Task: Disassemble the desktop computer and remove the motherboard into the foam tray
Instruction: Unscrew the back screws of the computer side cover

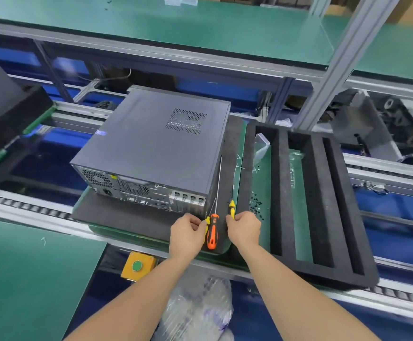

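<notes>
The right hand (243, 227) is curled round the lower end of a yellow-handled screwdriver (231, 209), whose shaft points away from the person; the left hand (188, 230) pinches a second yellow handle (207, 221) between thumb and fingers. An orange screwdriver (212, 235) lies ungripped between the two grips on the foam mat (126, 212).

The desktop computer (156, 141) sits just beyond the left grip, rear panel facing the person, cover in place; the motherboard is not visible and is presumably inside. The foam tray (281, 193) lies outboard of the right grip.

Hazards, as judgement:
- both grips sit close together; lifting either tool may knock the orange screwdriver off the near edge of the mat;
- loose screws (255, 205) lie just beyond the right grip; a sweeping wrist would scatter them;
- a tip that does not match the rear screws may slip and strip a head.
</notes>
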A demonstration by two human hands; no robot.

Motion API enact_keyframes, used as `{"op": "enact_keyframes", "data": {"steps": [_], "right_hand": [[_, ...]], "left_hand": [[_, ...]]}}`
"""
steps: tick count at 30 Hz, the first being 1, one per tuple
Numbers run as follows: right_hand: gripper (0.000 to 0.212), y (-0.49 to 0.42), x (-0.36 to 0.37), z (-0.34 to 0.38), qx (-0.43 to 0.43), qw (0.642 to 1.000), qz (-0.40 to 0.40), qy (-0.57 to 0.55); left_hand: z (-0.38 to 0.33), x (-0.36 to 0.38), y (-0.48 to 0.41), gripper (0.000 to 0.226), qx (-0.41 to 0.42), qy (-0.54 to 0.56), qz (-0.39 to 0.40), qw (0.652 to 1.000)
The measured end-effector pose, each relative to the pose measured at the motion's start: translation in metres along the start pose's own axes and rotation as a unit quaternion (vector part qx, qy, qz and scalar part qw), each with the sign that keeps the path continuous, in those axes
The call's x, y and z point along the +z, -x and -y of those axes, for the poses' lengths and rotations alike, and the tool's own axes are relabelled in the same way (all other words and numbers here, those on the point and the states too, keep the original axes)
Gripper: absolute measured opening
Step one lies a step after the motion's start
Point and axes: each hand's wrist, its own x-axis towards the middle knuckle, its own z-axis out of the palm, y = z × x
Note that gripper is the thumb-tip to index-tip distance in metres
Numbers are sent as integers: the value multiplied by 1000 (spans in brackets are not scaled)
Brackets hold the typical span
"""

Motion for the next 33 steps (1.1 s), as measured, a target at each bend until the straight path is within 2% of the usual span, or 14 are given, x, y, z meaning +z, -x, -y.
{"op": "enact_keyframes", "data": {"steps": [3, 6, 10, 13, 17, 20, 22, 25, 26, 29, 31, 33], "right_hand": [[37, 1, -4, -1, 5, 998, 7, -63], [19, 14, -10, 3, -24, 983, 2, -181], [10, 42, -26, 27, -199, 944, -36, -261], [7, 73, -33, 60, -328, 902, -42, -276], [9, 128, -8, 94, -434, 861, 58, -261], [14, 170, 38, 102, -434, 854, 176, -227], [15, 196, 76, 100, -399, 862, 244, -194], [8, 240, 142, 86, -330, 862, 367, -111], [11, 257, 163, 80, -301, 852, 421, -86], [39, 304, 213, 59, -210, 804, 557, -13], [44, 321, 232, 48, -221, 784, 578, 55], [40, 331, 242, 44, -231, 777, 580, 82]], "left_hand": [[-7, -3, 4, 16, 11, -2, -23, 1000], [-18, -10, 8, 31, 40, 14, -36, 998], [-35, -33, 20, 24, 114, 93, -55, 988], [-39, -61, 36, 16, 143, 174, -106, 968], [-29, -114, 53, 17, 161, 277, -178, 930], [7, -155, 71, 14, 90, 237, -234, 938], [46, -177, 85, 15, 0, 209, -258, 943], [120, -208, 112, 20, -149, 178, -282, 931], [148, -218, 122, 23, -190, 145, -287, 928], [228, -245, 151, 35, -299, 36, -278, 912], [272, -258, 165, 38, -354, -20, -261, 898], [305, -269, 174, 38, -386, -61, -241, 888]]}}
